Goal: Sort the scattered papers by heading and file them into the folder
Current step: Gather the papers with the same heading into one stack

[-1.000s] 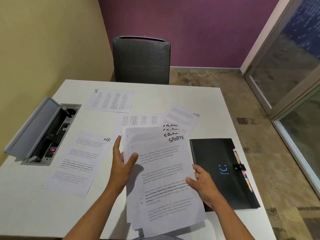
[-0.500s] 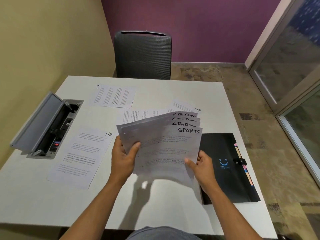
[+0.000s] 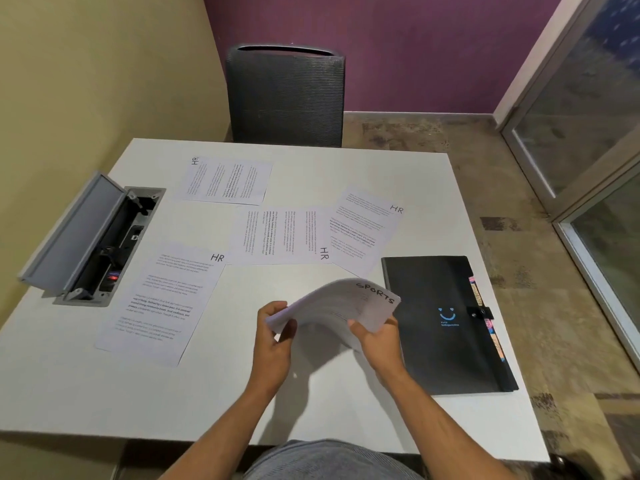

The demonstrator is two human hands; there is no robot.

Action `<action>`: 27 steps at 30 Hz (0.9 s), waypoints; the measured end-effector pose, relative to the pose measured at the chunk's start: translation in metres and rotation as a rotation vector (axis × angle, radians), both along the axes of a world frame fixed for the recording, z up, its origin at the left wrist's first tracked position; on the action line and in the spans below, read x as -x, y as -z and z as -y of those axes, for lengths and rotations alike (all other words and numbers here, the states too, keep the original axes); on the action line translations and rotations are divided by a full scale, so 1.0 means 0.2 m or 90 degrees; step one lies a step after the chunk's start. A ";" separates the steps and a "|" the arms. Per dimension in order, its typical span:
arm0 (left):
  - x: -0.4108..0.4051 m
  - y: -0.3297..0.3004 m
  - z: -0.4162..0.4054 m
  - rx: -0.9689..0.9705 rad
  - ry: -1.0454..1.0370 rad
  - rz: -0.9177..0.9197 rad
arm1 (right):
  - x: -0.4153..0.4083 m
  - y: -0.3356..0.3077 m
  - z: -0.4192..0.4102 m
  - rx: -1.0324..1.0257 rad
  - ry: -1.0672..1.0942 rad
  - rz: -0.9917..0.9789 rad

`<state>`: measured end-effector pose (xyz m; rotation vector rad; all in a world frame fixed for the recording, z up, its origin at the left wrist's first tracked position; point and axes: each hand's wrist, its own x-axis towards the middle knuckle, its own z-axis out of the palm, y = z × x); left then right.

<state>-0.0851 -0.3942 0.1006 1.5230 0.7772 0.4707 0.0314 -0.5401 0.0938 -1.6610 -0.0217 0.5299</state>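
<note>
Head view: white tabletop carries everything. Black folder is seen lying flat and closed at the right, strap fastened, long axis running away from the person, tabbed edge facing right, spine side facing the hands. Four HR sheets are noted flat on the tabletop: the near-left HR sheet with heading at its far right corner, the far HR sheet turned sideways, the middle HR sheet also sideways, and the right HR sheet partly overlapping it, just beyond the folder's far left corner.

SPORTS stack is held off the tabletop between both hands, bowed upward, long axis running left to right, heading at the end beside the folder. Left hand is pinching the stack's left end; right hand is gripping the near right edge, thumb on top.

Judgement: the folder lies directly right of the stack, nearer the right hand; it must be unfastened before filing.
</note>
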 end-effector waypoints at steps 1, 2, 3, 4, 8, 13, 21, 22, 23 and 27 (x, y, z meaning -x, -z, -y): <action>-0.01 0.01 0.01 0.007 -0.010 0.001 | 0.01 0.00 -0.01 -0.003 0.010 -0.003; -0.03 0.00 0.01 0.017 -0.024 0.001 | 0.01 0.00 -0.03 -0.011 0.023 -0.003; -0.04 0.00 0.01 0.032 -0.041 -0.002 | 0.01 0.00 -0.04 -0.020 0.034 0.001; -0.06 -0.01 0.01 0.048 -0.057 -0.007 | 0.01 -0.01 -0.06 -0.033 0.043 0.001; -0.09 -0.05 -0.02 0.073 -0.080 0.004 | -0.01 -0.02 -0.09 -0.064 0.060 0.004; -0.11 -0.13 -0.07 0.085 -0.116 0.041 | -0.07 0.00 -0.06 -0.063 0.051 0.028; -0.10 -0.22 -0.16 0.173 -0.153 0.118 | -0.10 0.10 0.11 -0.074 0.142 -0.124; -0.10 -0.22 -0.16 0.195 -0.161 0.125 | -0.08 0.13 0.13 -0.121 0.151 -0.169; -0.10 -0.22 -0.17 0.217 -0.168 0.134 | -0.07 0.15 0.13 -0.174 0.142 -0.203; -0.11 -0.19 -0.18 0.326 -0.191 0.166 | 0.00 0.19 0.13 -0.290 0.022 -0.310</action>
